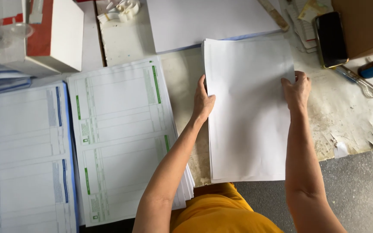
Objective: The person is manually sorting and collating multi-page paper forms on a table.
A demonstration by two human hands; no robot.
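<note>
Now both hands grasp the blank paper stack [249,112]: left hand [203,101] on its left edge, right hand [296,90] on its right edge; bare tabletop [346,112] lies right of it.

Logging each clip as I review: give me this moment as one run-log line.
left hand: holds left edge of blank paper stack | right hand: grips right edge | beside: green-printed forms, blue-printed forms | table: phone

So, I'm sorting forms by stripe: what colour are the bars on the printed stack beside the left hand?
Green, on the white printed form stack; head view.
</note>
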